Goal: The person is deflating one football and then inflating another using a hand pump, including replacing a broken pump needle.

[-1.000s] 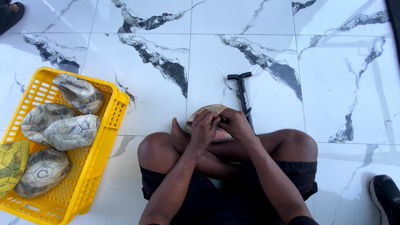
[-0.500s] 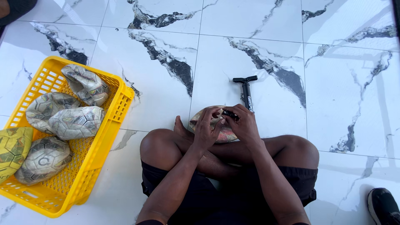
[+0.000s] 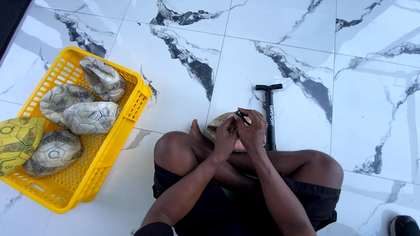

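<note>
Head view looks down on both hands meeting over a deflated football (image 3: 218, 124) that rests on the person's crossed legs, just in front of a bare foot. Left hand (image 3: 225, 139) presses flat on the ball; right hand (image 3: 253, 131) pinches a small dark piece (image 3: 241, 114) at its top, likely a pump needle or hose end. Just right of the ball, a black hand pump (image 3: 270, 116) lies on the marble floor (image 3: 183, 109). Far left, a yellow crate (image 3: 98, 168) holds more limp balls (image 3: 89, 117). With the slack skin giving way, the piece could slip or bend at the valve.
</note>
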